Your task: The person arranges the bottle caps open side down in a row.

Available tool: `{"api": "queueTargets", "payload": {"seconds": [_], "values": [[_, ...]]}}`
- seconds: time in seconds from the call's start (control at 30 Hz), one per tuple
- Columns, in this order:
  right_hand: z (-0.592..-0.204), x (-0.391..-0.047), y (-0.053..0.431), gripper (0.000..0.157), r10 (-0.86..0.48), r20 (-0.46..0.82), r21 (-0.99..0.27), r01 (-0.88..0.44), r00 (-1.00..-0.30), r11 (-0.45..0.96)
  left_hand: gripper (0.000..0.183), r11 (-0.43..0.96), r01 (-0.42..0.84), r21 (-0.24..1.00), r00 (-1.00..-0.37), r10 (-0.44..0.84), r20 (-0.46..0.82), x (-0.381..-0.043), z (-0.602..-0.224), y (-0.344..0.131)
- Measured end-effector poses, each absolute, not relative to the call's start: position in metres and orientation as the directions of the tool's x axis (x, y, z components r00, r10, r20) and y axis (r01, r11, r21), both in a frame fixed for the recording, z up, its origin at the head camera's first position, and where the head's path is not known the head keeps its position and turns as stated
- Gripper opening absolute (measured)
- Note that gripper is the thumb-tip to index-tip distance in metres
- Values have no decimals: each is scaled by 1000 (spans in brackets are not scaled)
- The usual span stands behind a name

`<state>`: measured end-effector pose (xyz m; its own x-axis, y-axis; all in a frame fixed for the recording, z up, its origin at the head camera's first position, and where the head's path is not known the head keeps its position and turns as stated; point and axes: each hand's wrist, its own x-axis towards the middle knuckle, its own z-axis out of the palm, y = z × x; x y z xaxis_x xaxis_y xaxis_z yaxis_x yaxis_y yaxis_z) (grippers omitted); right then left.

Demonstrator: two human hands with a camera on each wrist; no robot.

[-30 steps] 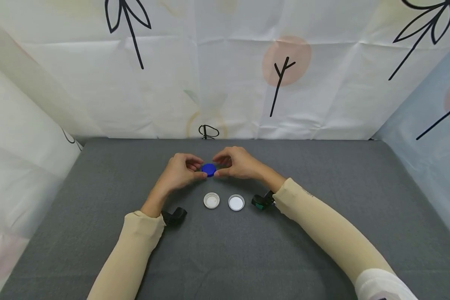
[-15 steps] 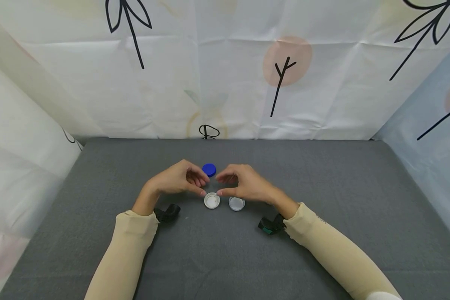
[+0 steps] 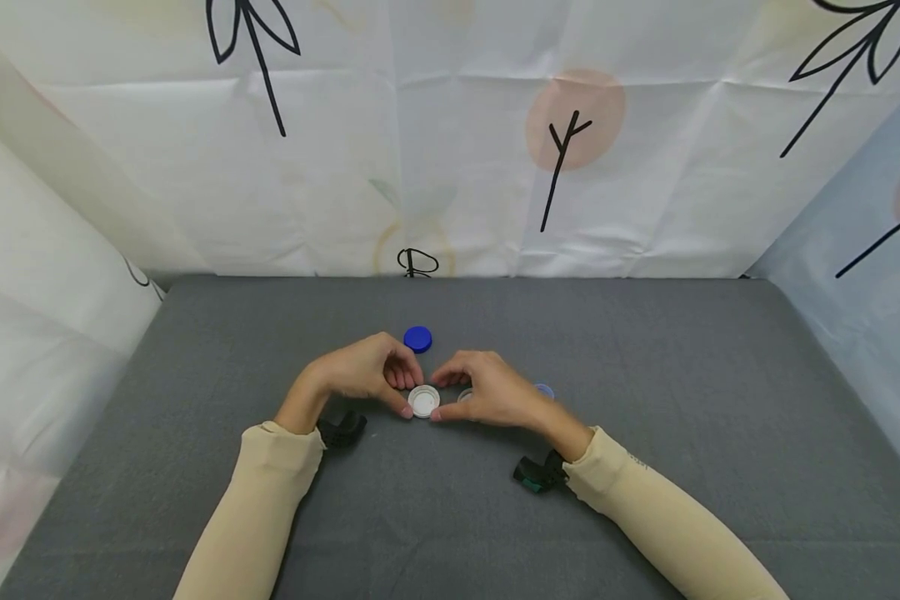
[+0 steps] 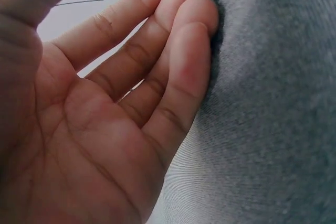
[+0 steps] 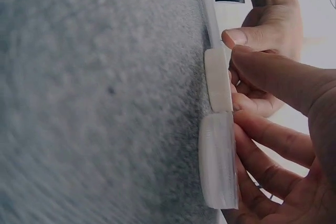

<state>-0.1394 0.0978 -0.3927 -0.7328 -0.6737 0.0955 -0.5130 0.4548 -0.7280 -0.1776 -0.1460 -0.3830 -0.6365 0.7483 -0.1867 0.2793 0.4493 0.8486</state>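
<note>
Both grips have drawn back toward the person over the last second, leaving the blue cap (image 3: 417,338) for the off-white cap (image 3: 423,402); I take that to mean the handling has passed from one round piece to another. Neither cap has visibly shifted: the off-white cap lies flat, and the blue cap sits just beyond it. On my head feed, the left grip (image 3: 371,368) and the right grip (image 3: 487,387), both bare hands, frame the off-white cap from either side, thumbs by its near edge, fingers loosely bent. I see no squeeze, so I read both as relaxed; whether the tips touch its rim, I can't tell. It is a shallow, matte disc with a ringed hollow facing up and a smooth side wall, like moulded plastic. Just right of it lies a white lid (image 5: 215,161) with a clear, glassy-looking wall, mostly covered by the right grip in my head view. Farther right of the off-white cap, past the wrist, a translucent bluish rim (image 3: 544,390) peeks out, too hidden for me to name better. Blue, by contrast, is opaque and flat-topped. Under everything, the tabletop (image 3: 450,517) wears grey, finely woven cloth.
</note>
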Motion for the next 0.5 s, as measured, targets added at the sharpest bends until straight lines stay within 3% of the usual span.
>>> {"api": "queueTargets", "payload": {"seconds": [0.5], "values": [[-398, -137, 94, 32, -673, 136, -657, -574, -727, 488, 29, 493, 307, 814, -652, 732, -198, -175, -383, -142]]}}
